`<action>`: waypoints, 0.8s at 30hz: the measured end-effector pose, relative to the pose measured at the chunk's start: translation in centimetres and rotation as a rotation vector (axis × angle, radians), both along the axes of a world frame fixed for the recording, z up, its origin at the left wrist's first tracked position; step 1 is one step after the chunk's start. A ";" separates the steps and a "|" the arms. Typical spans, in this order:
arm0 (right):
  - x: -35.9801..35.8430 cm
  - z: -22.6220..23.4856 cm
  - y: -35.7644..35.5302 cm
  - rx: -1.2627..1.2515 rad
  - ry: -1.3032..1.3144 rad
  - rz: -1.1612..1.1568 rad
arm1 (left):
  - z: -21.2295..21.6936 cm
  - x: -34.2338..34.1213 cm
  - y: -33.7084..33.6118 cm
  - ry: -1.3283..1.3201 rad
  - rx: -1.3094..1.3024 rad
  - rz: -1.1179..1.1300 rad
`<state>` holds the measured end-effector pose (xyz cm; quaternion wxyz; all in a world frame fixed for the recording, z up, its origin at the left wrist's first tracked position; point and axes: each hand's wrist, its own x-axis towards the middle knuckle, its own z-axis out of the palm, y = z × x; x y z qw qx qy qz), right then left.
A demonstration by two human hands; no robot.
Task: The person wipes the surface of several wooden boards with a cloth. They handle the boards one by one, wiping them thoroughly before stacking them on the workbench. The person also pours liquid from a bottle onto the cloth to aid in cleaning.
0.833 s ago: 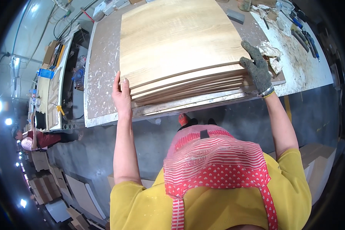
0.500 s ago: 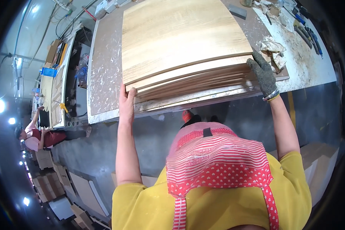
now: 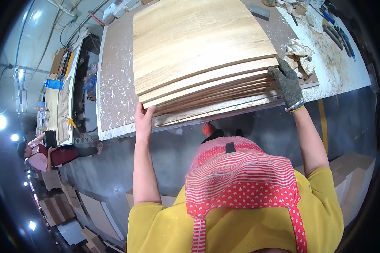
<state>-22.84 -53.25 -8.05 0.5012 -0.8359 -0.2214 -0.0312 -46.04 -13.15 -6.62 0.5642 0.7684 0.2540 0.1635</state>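
- As I watch remotely, the stack of wood-grain panels (image 3: 202, 48) lies along the near side of the table (image 3: 114, 84).
- Half-curled, my bare left hand (image 3: 145, 120) grips its near-left corner; my gloved right hand (image 3: 289, 82), similarly bent, clasps the near-right.
- Holding opposite corners probably keeps the panels level and steady.

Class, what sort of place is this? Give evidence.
Probably a furniture or woodworking workshop: stacked wood-grain panels, a speckled worktable, and hand tools toward its far right.
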 end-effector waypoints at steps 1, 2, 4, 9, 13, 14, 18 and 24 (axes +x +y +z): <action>0.1 -0.2 0.0 -0.024 -0.026 0.000 | 0.2 0.0 0.0 0.015 0.006 0.011; -0.1 0.1 0.4 0.107 0.112 -0.019 | 0.6 0.2 -0.4 -0.007 0.024 0.034; -0.6 1.2 1.3 0.168 0.227 -0.055 | 0.5 0.4 -0.2 -0.018 0.021 0.031; -0.4 1.3 1.7 0.228 0.311 -0.057 | 0.9 0.8 0.0 0.015 0.027 0.030; -0.4 -0.5 0.0 0.001 0.126 -0.001 | -0.3 -0.2 0.1 -0.066 -0.010 -0.090; -1.4 0.5 0.5 0.042 0.219 -0.058 | 0.1 -0.1 -0.4 -0.036 -0.045 -0.050; -0.9 -0.6 0.3 0.045 0.113 0.014 | -0.3 -0.1 -0.3 -0.046 -0.029 0.000; -0.3 -0.7 1.2 0.194 0.300 -0.029 | -0.6 0.5 0.4 0.053 0.033 0.059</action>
